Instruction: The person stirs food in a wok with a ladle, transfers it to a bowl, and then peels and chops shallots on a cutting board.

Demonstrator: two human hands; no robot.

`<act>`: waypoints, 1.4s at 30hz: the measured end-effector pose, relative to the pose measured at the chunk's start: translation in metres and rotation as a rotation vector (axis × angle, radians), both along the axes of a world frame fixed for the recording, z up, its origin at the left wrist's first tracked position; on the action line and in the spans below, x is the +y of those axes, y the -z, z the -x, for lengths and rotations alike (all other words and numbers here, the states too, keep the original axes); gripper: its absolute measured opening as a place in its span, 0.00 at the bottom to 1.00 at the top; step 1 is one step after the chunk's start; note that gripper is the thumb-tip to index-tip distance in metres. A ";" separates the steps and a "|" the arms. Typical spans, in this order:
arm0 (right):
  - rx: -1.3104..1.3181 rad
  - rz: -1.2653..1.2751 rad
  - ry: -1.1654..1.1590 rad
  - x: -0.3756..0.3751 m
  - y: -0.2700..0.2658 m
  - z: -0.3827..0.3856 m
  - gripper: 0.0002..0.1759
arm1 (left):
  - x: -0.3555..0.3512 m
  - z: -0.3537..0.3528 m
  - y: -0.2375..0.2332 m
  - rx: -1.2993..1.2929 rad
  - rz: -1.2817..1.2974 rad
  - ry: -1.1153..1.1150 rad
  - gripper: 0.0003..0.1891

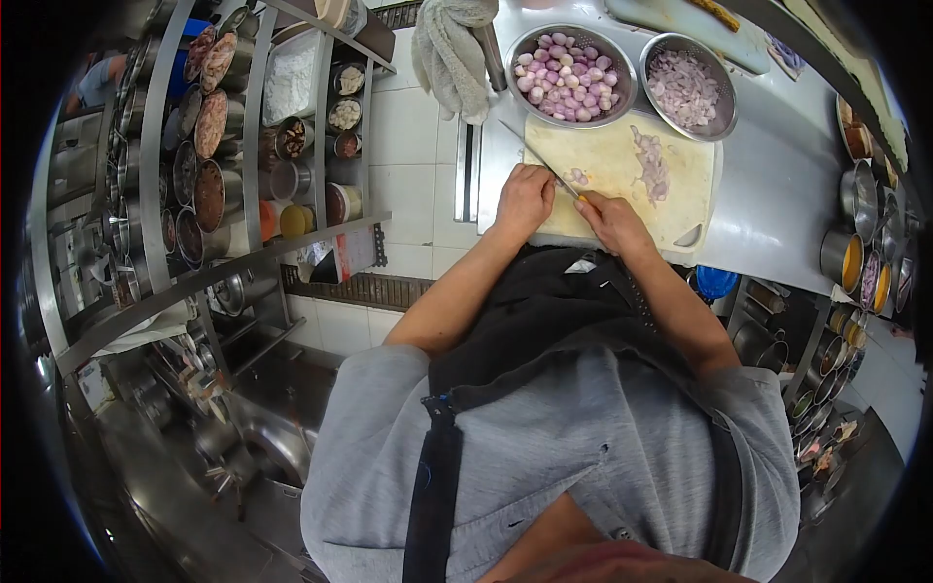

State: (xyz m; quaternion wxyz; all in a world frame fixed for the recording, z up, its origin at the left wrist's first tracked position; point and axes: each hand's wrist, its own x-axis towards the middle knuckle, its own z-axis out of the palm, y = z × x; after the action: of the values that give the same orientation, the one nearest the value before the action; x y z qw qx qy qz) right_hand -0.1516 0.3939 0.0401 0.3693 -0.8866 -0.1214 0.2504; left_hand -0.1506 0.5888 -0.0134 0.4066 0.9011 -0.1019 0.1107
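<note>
My right hand (615,223) is wrapped round the yellow-orange handle of a kitchen knife (541,160), whose blade slants up to the left across the cutting board (695,180). Left of the blade, my left hand (526,199) is closed with curled fingers at the board's left edge; anything inside them is hidden. A few shallot pieces (580,177) lie just right of the blade. Farther right on the board is a strip of sliced shallots (651,165). Behind the board, one steel colander (630,83) holds whole peeled shallots (569,78), and another holds chopped shallots (683,87).
A grey towel (452,58) hangs at the counter's back left corner. Steel counter (777,194) extends right of the board. Shelves with pots and food containers (209,194) stand on the left. More pots (841,255) line the right side.
</note>
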 end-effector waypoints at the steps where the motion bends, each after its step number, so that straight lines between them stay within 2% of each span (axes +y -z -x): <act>1: -0.003 0.005 0.009 0.004 0.002 -0.003 0.19 | 0.001 0.001 0.000 -0.011 0.004 -0.001 0.04; 8: 0.065 -0.002 0.029 -0.005 -0.014 0.003 0.20 | 0.002 0.001 0.002 0.001 -0.007 0.006 0.04; 14: 0.063 0.042 0.008 0.006 -0.001 -0.007 0.20 | 0.000 0.002 -0.001 -0.013 -0.007 -0.017 0.04; 20: 0.120 -0.012 0.048 -0.005 -0.010 -0.002 0.21 | 0.001 0.002 0.002 -0.015 -0.001 -0.016 0.04; 23: 0.123 -0.009 0.020 0.002 0.005 -0.007 0.21 | -0.002 0.001 0.001 -0.033 -0.009 -0.027 0.04; 27: 0.108 -0.013 0.034 0.004 0.011 -0.006 0.21 | 0.000 0.003 -0.001 0.000 -0.023 -0.011 0.03; 30: -0.027 -0.067 0.071 -0.005 0.010 -0.001 0.20 | -0.005 -0.003 -0.002 -0.017 -0.038 0.003 0.03; 33: 0.014 -0.005 0.134 -0.016 -0.006 0.007 0.21 | -0.012 -0.007 -0.020 -0.037 -0.009 0.026 0.02; 36: -0.011 -0.016 0.128 -0.023 0.000 0.018 0.21 | -0.014 -0.019 -0.053 -0.099 0.152 -0.039 0.04; 37: -0.025 -0.017 0.141 -0.022 0.007 0.024 0.21 | -0.013 -0.029 -0.064 -0.111 0.152 -0.025 0.04; 39: -0.148 -0.158 0.003 -0.019 0.020 0.031 0.22 | -0.011 -0.055 -0.083 -0.137 0.078 0.015 0.05; 41: -0.110 -0.124 -0.046 -0.019 0.018 0.027 0.21 | -0.012 -0.092 -0.084 -0.116 0.091 0.064 0.07; 42: -0.041 -0.102 -0.012 -0.021 0.011 0.027 0.21 | -0.013 -0.113 -0.081 -0.116 -0.001 0.100 0.07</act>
State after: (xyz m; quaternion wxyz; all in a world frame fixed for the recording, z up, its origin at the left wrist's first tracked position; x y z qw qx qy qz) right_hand -0.1790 0.3727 0.0288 0.4101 -0.8708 -0.1468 0.2278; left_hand -0.0377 0.5753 0.0675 0.4046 0.8872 -0.1703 0.1421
